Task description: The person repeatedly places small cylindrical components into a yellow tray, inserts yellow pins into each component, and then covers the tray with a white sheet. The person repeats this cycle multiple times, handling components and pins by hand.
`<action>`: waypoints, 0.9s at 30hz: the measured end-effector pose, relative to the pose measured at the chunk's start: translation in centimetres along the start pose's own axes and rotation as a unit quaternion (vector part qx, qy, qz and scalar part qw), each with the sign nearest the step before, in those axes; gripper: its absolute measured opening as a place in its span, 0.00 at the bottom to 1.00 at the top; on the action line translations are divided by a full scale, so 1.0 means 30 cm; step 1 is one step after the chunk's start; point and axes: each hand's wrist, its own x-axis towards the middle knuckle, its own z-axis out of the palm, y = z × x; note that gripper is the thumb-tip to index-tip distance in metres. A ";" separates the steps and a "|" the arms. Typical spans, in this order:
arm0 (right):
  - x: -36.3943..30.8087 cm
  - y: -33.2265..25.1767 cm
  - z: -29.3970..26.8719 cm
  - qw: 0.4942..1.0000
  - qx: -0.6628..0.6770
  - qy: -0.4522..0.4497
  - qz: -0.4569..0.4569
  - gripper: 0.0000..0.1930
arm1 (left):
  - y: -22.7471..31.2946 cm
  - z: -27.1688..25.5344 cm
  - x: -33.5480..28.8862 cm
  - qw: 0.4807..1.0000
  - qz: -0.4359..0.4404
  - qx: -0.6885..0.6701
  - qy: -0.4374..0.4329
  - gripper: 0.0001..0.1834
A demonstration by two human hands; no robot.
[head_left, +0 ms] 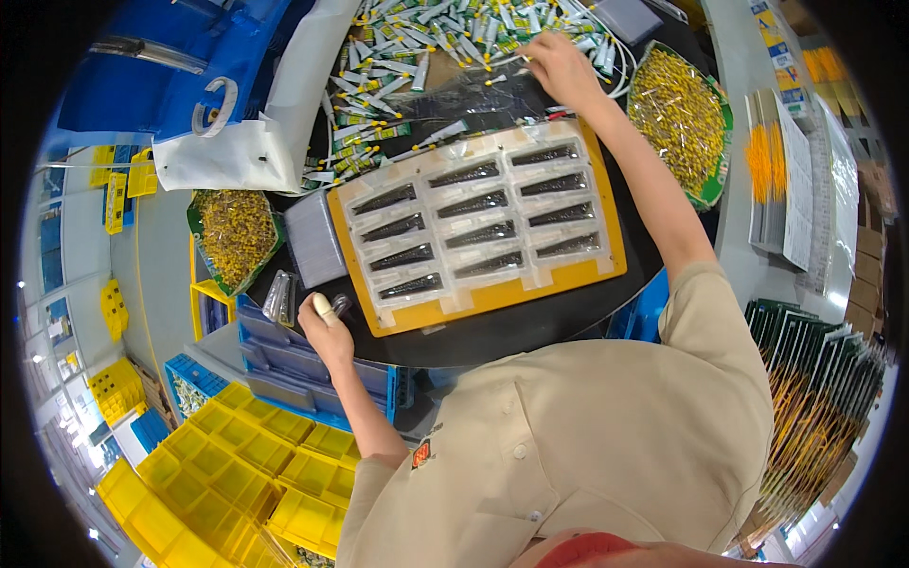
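Observation:
My right hand (pixel 561 71) reaches to the far side of the table, fingers pinched on what looks like a small white-and-green tube at the edge of a pile of yellow-tipped tubes (pixel 417 71). My left hand (pixel 327 329), a pale finger cot on one digit, is closed at the near left table edge. A small clear plastic shell (pixel 341 305) shows at its fingers; the grip is partly hidden. Beside it lie more clear shells (pixel 279 298). Between my hands sits a yellow-edged tray (pixel 483 293) with rows of white pockets, each holding a dark, clear-covered tapered piece.
Bags of small yellow-and-clear parts flank the tray, one at left (pixel 235 237) and one at right (pixel 680 123). A stack of clear plastic sheets (pixel 315 239) stands left of the tray. Yellow bins (pixel 218 464) and blue crates (pixel 294 355) are below left; hanging cards (pixel 814 398) are at right.

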 end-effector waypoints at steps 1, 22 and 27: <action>0.044 0.056 0.063 0.999 -0.049 0.020 -0.003 0.11 | 0.013 0.008 0.006 0.997 0.054 -0.036 0.040 0.14; -0.183 -0.011 -0.158 0.969 0.199 -0.132 0.058 0.07 | 0.726 0.573 0.683 0.894 0.397 -0.081 -0.191 0.14; -0.025 0.093 -0.050 0.935 -0.067 -0.196 0.288 0.13 | 0.713 0.479 0.552 0.868 0.444 -0.057 -0.217 0.12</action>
